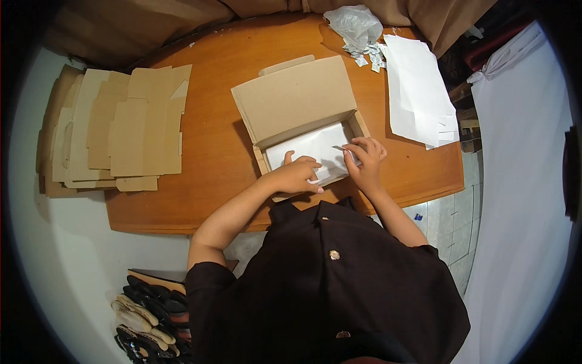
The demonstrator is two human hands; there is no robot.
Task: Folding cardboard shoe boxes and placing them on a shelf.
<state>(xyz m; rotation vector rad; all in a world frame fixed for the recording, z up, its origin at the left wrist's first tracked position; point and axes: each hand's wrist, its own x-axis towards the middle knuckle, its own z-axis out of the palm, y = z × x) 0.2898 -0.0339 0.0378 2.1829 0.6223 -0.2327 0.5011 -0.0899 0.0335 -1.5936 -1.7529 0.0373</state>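
Your open brown cardboard box point(359, 124) sits near the tabletop's near edge, just ahead of your torso, turned slightly. Its hinged flat lid point(294, 97) leans back on the far side, tuck flap past the top. White sheet paper point(312, 145) covers most of the inside.

Left hand point(295, 176): palm down, fingers spread over the left part of the paper, thumb toward the near wall. Can't tell if it pinches the paper's near edge. Right hand point(364, 161): at the box's right side, thumb and index closed on a thin grey flat piece point(338, 148), over the paper. Too small to identify.

Room on the glossy orange-brown wooden table point(212, 121): widest bare patch is left of the box, up to the stack of flattened brown cardboard point(133, 127), which overhangs the left edge. Beyond the lid there's bare wood back to the draped brown fabric point(151, 30). Right is tighter: the pile of loose white sheets point(418, 91) lies near the right edge, with a wood strip between it and the box. Small white packets point(374, 59) and a translucent plastic bag point(357, 25) sit at the far right. Near side is tightest, your body being close.
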